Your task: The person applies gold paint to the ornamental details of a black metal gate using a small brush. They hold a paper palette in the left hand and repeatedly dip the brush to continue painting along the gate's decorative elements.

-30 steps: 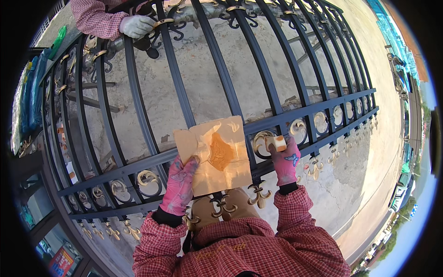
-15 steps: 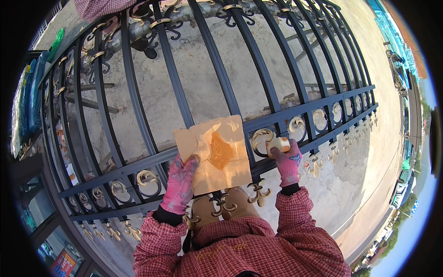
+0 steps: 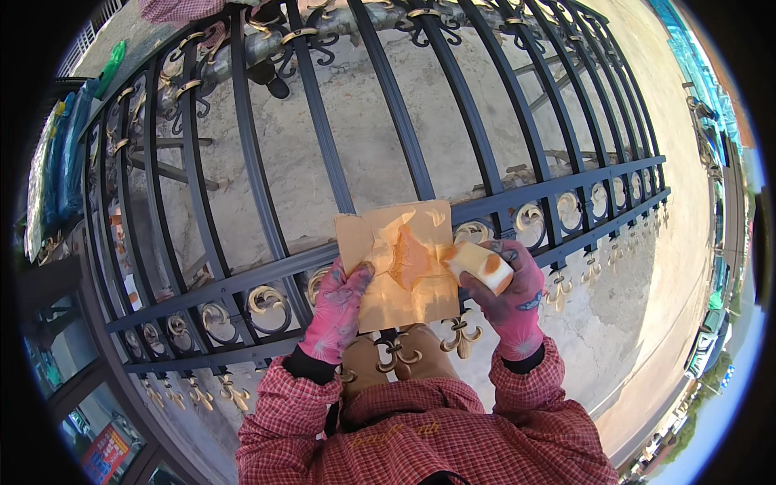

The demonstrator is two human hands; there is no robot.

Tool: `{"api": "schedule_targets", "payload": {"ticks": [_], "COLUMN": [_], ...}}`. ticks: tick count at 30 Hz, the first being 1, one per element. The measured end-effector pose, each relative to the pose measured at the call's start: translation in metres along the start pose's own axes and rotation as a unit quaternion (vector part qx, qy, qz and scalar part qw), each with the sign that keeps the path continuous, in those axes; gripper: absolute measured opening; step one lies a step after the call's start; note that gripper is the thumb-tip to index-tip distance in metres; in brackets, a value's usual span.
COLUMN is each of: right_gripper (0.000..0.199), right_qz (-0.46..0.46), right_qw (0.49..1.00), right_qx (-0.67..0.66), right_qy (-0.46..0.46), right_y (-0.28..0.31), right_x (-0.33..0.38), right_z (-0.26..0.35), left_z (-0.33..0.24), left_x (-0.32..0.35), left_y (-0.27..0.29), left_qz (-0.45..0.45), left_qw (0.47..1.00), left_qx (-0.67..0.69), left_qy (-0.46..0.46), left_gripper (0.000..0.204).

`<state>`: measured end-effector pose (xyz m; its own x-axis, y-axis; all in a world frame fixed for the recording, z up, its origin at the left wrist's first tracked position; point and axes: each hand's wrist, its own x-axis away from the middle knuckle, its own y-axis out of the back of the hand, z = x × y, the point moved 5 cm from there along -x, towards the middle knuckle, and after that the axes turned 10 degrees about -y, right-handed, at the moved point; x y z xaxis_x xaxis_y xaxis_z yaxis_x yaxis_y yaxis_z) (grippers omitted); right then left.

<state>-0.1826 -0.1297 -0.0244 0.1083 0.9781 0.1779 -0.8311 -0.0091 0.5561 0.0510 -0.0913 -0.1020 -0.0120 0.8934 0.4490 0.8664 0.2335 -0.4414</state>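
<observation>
A black iron fence panel [image 3: 380, 105] with gold scroll rings lies flat in front of me. My left hand [image 3: 338, 309], in a pink glove, holds a tan card [image 3: 402, 267] smeared with gold-orange paint against the fence's lower rails. My right hand [image 3: 509, 299], also gloved in pink, grips a pale sponge block [image 3: 482, 265] with an orange-stained end, its tip touching the right edge of the card. A gold ring [image 3: 529, 218] sits on the rail just right of the card.
Another person's checked sleeve [image 3: 182, 8] shows at the top edge beyond the fence. Gold fleur-de-lis tips [image 3: 461, 333] line the fence's near edge. Concrete ground [image 3: 679, 267] runs off to the right. Blue and green items [image 3: 61, 153] stand at the left.
My right hand has moved left from the gold ring and brought the sponge to the card's right edge. The other person's gloved hand at the top has left the view.
</observation>
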Motion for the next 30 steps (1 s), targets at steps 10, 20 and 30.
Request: {"api": "schedule_targets", "payload": {"ticks": [10, 20, 30], "right_gripper": [0.048, 0.046, 0.043], "right_qz": [0.04, -0.17, -0.153], "right_qw": [0.98, 0.98, 0.965], "right_qx": [0.148, 0.073, 0.183], "right_qy": [0.126, -0.077, -0.107], "right_y": [-0.012, -0.002, -0.022], "right_x": [0.002, -0.004, -0.026], "right_z": [0.023, -0.104, -0.112], "left_z": [0.004, -0.004, -0.006], "left_x": [0.002, -0.001, -0.001], "left_y": [0.001, 0.011, 0.014], "left_qz": [0.008, -0.014, -0.015], "left_qw": [0.999, 1.0, 1.0], "left_qx": [-0.03, -0.012, -0.004], "left_qy": [0.01, -0.01, -0.018], "left_gripper": [0.032, 0.037, 0.038]}}
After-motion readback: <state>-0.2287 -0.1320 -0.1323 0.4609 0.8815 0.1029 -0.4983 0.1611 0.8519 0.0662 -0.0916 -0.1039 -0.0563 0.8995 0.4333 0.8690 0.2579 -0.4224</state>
